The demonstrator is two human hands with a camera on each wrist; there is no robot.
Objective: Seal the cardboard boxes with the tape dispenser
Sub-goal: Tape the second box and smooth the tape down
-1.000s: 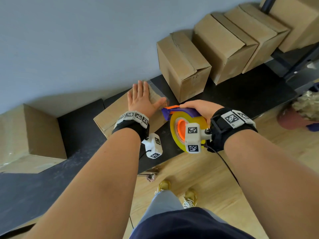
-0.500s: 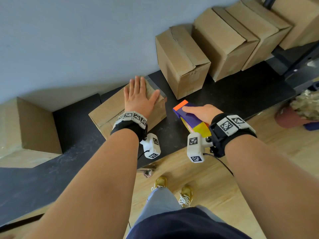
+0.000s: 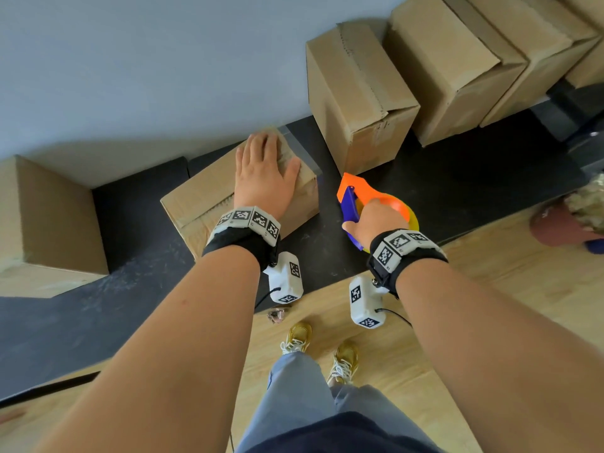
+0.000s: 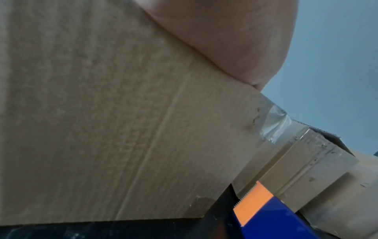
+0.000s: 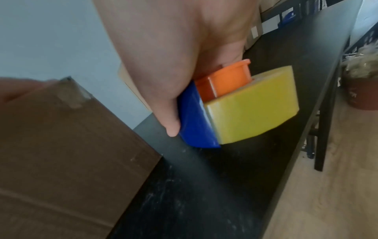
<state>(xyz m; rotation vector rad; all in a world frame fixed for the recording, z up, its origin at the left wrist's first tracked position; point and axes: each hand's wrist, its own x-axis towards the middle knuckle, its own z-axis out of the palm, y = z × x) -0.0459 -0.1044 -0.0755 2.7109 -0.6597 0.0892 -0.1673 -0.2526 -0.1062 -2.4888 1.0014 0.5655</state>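
Cardboard box (image 3: 209, 197) under flat left hand (image 3: 263, 178); right hand (image 3: 372, 220) grips tape dispenser (image 3: 359, 194) beside it.

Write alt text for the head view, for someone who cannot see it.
A person's left hand presses flat on a cardboard box on a black bench, while the right hand grips a tape dispenser just right of it. Four more boxes line the grey wall behind, and another sits far left.

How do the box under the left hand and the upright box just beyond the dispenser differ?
The pressed box lies low and wide, with the left hand flat on top; the upright box stands taller, untouched. Loose clear tape overhangs the pressed box's corner; the upright box's tape lies flat. Both are brown cardboard on the black table.
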